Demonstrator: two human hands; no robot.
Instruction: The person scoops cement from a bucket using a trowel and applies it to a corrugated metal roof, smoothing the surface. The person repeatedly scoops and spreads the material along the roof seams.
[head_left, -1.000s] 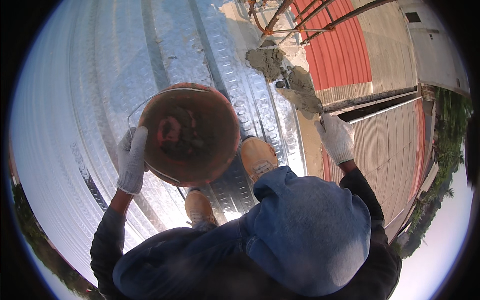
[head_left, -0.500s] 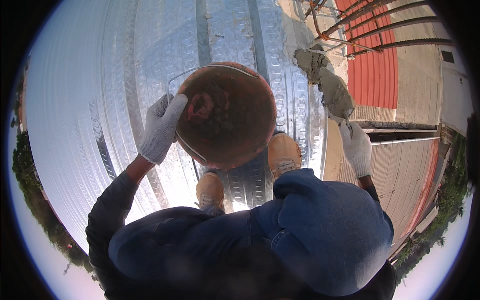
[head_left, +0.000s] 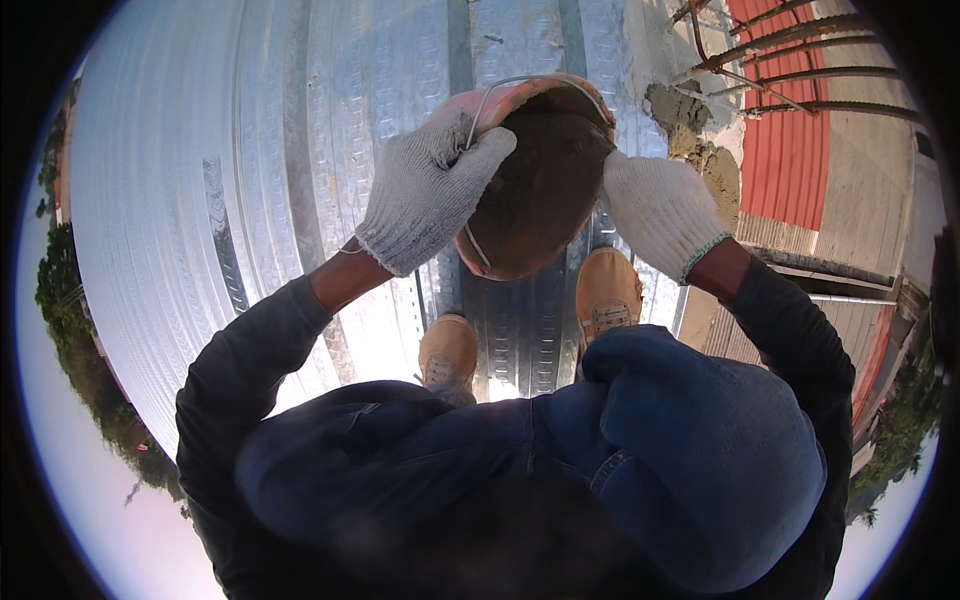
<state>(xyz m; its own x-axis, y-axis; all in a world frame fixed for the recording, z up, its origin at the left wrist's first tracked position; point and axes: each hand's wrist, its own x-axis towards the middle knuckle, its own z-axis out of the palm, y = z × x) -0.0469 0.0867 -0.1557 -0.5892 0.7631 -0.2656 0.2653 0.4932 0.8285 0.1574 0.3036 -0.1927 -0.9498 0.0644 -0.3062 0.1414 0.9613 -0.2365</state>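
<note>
A reddish bucket (head_left: 520, 97) with a wire handle (head_left: 485, 100) is tilted in front of me above the metal sheeting. Its inside is dark, with dark grey mortar (head_left: 540, 195) in it. My left hand (head_left: 432, 190), in a white knit glove, grips the bucket's left rim with the thumb over the edge. Also gloved, my right hand (head_left: 662, 210) is closed at the right rim. It holds the trowel seen a moment before; the blade cannot be made out against the dark inside.
Ribbed metal decking (head_left: 340, 120) lies under my tan shoes (head_left: 608, 285). Wet mortar (head_left: 680, 110) sits along the deck's right edge. Rusty reinforcing bars (head_left: 820, 75) jut out at the upper right over a red corrugated sheet (head_left: 785, 160). Lower roofs lie beyond the edge.
My right hand has moved left from the mortar at the deck edge to the bucket's rim with the trowel. The bucket has been raised and tilted, my left hand still on its rim.
</note>
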